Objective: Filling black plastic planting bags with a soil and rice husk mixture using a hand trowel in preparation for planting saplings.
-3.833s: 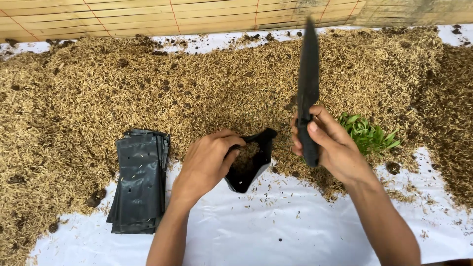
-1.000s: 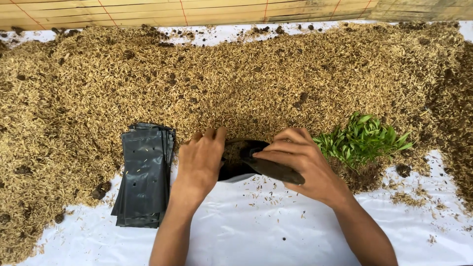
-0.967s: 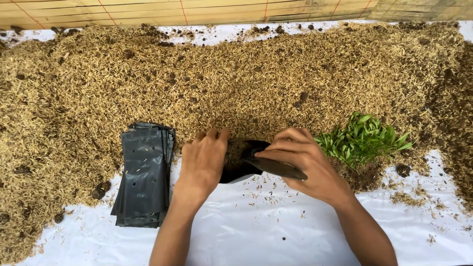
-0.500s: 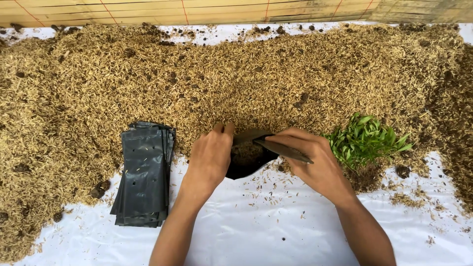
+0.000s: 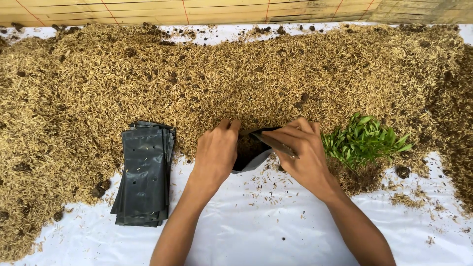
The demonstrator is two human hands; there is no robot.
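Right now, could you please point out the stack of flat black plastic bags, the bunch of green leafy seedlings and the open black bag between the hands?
stack of flat black plastic bags (image 5: 144, 175): head view, top bag's face.
bunch of green leafy seedlings (image 5: 362, 140): head view, leaves.
open black bag (image 5: 249, 155): head view, dark inside.

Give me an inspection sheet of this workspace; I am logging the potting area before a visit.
Surface: white sheet, strewn with husk bits.
Job's things: open black bag, partly filled with the mix; flat dark tool laid across its mouth.
Clutter: stack of flat black bags; bunch of green seedlings; wide heap of husk and soil mix.
Grippers: left hand holds the bag's rim; right hand grips the tool.
Cables: nothing seen.
Surroundings: woven mat wall behind the heap.
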